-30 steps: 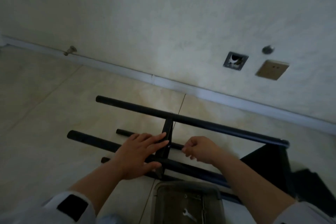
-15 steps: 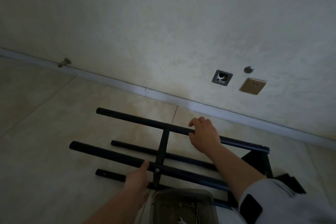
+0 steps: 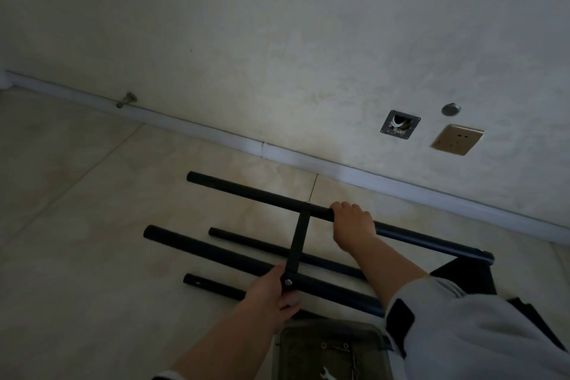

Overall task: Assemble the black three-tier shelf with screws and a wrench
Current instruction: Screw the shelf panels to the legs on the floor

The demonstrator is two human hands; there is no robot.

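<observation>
The black shelf frame lies on the tiled floor: a far tube (image 3: 246, 192) and a near tube (image 3: 200, 248) joined by a flat crossbar (image 3: 298, 241) with a silver screw (image 3: 288, 282) at its near end. My right hand (image 3: 353, 227) grips the far tube just right of the crossbar. My left hand (image 3: 271, 298) holds the near tube at the screw joint, thumb beside the crossbar. Two thinner black tubes (image 3: 246, 241) (image 3: 212, 285) lie below the frame. A small wrench (image 3: 327, 375) lies in a grey tray (image 3: 285, 345) at the bottom edge.
A white wall with a skirting board (image 3: 277, 153) runs close behind the frame. An open wall box (image 3: 400, 125) and a socket plate (image 3: 456, 139) sit low on the wall. Black shelf panels (image 3: 462, 274) lie at the right. A door stop (image 3: 126, 99) sticks out at left.
My right hand left the crossbar joint and took hold of the far tube. My left hand slid down onto the near tube at the screw. The view tilted up.
</observation>
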